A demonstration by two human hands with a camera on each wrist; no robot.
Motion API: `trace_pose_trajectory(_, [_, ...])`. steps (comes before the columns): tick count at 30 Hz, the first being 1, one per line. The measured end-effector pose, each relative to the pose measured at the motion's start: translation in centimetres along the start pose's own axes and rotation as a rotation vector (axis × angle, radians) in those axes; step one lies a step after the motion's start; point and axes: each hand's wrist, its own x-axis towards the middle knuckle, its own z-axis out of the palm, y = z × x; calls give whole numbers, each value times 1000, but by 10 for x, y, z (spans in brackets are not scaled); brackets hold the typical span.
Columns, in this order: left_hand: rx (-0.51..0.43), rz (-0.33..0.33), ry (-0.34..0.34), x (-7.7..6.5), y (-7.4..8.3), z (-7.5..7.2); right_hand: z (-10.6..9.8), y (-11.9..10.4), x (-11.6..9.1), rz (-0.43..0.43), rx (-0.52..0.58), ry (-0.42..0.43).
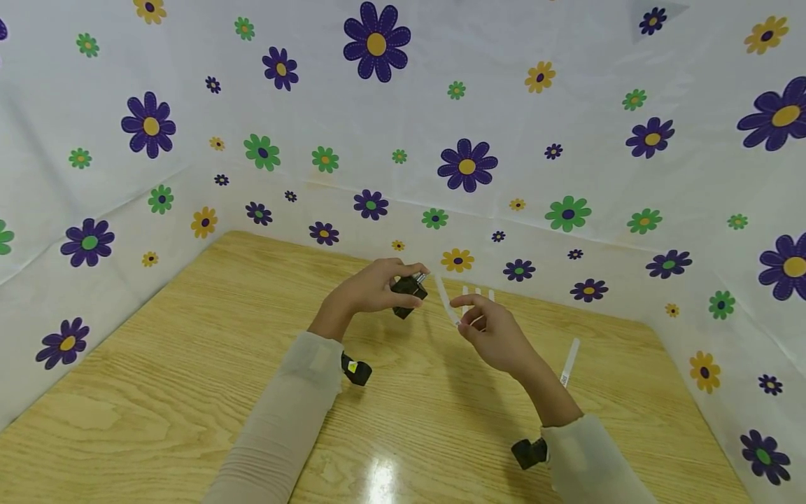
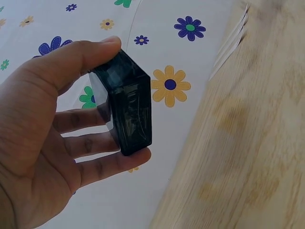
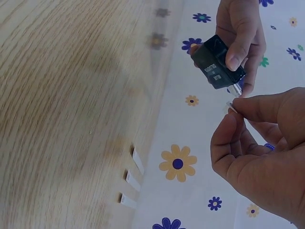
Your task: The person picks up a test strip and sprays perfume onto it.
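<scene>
My left hand (image 1: 371, 285) holds a dark, angular glass perfume bottle (image 2: 133, 112) above the table, thumb on one side and fingers on the other. The bottle is tilted, and its silver spray nozzle (image 3: 235, 89) points at the tip of a white paper test strip (image 1: 446, 297). Between thumb and fingertips, my right hand (image 1: 497, 339) pinches this strip by its lower end. In the right wrist view the strip shows almost edge-on, close to the nozzle. Pale lettering marks the bottle's face, too small to read surely.
Several more white strips (image 1: 491, 296) lie side by side at the table's back edge, partly behind my right hand. Another strip (image 1: 571, 355) lies to the right, partly hidden by my forearm. A flower-printed white sheet (image 1: 403, 126) stands behind the wooden table (image 1: 189, 364).
</scene>
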Motion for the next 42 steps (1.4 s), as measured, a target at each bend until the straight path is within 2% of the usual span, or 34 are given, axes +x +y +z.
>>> trace_pose_trajectory(20, [18,61,52,0,4,-4,1,5,6,32,25,38])
trace_pose_trajectory(29, [10,59,29,0,4,-3,8,19,17,103,108,87])
trace_pose_trajectory(42, [68,69,43,0,3,-4,23,40,44,265,217,146])
